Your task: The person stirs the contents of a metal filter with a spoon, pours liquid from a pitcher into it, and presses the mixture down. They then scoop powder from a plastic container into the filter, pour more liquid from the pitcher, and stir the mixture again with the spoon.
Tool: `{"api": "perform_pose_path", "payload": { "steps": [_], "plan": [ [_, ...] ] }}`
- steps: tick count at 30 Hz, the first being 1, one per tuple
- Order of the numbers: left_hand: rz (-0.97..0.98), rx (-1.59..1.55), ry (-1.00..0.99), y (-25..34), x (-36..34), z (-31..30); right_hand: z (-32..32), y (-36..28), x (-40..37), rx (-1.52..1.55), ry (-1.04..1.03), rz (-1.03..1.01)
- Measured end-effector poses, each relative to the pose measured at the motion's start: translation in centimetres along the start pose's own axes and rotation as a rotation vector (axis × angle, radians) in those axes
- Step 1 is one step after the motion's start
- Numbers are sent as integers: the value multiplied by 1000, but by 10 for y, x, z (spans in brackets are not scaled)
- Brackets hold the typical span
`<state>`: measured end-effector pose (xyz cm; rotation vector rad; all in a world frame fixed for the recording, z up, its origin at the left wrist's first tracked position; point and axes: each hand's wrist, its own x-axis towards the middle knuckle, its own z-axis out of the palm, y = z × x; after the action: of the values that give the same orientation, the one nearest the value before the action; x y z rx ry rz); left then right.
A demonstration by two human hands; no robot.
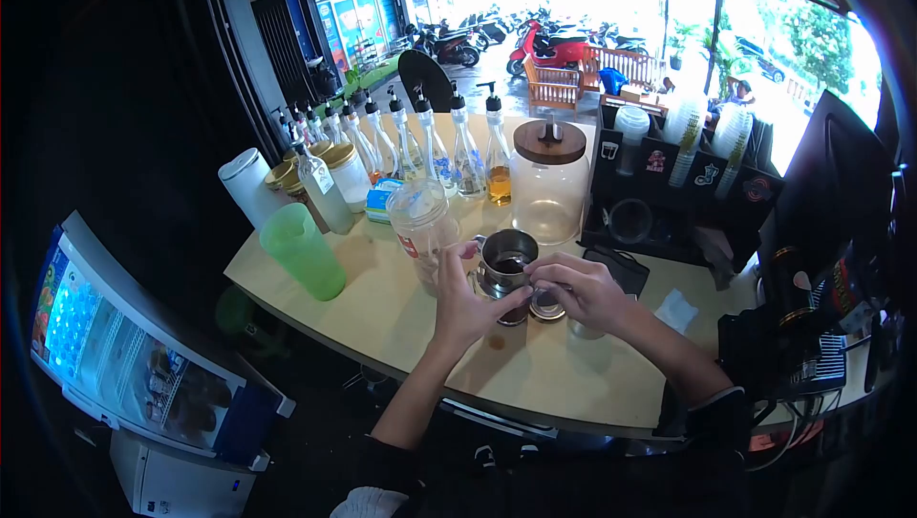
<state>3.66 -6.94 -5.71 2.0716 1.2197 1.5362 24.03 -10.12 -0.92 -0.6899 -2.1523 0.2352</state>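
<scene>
A metal drip coffee filter (509, 244) with dark contents sits on top of a dark-looking cup (513, 315) at the counter's front. My left hand (460, 300) holds the filter from its left side, index finger near the rim and thumb low across the front. At the right rim my right hand (583, 291) has its fingers pinched together. A small shiny piece shows inside the filter near these fingertips; what they hold is too small to make out. Below the right hand lies a small round metal lid (547, 304), partly covered by the fingers.
Behind my hands stand a clear plastic jug (420, 207), a large glass jar (551, 193) with a wooden lid and several pump bottles (466, 160). A green pitcher (304, 250) is left. A black cup organizer (669, 183) and crumpled tissue (676, 311) are right.
</scene>
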Motion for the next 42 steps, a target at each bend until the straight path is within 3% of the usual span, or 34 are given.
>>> {"api": "perform_pose_path", "payload": {
  "steps": [2,6,12,18,23,33,37,39,42],
  "plan": [
    [-53,159,-53,1,-3,5,3,3,1,-22,12,8],
    [-59,201,-38,16,8,6,11,10,-2,-113,115,-47],
    [-77,266,-113,8,14,10,19,3,-3,-30,88,-51],
    [-30,69,-89,0,18,7,9,-10,4,16,114,47],
    [-52,-205,-123,-4,22,4,9,-5,4,50,184,14],
    [-2,-209,-205,-7,32,-8,1,-10,8,192,164,118],
    [0,-292,-236,-8,35,-10,-1,-11,7,159,120,19],
    [-6,-339,-264,-11,36,-11,-4,-7,9,223,155,132],
    [94,-240,-278,-15,37,-14,-3,-5,9,384,97,116]
  ]
}}
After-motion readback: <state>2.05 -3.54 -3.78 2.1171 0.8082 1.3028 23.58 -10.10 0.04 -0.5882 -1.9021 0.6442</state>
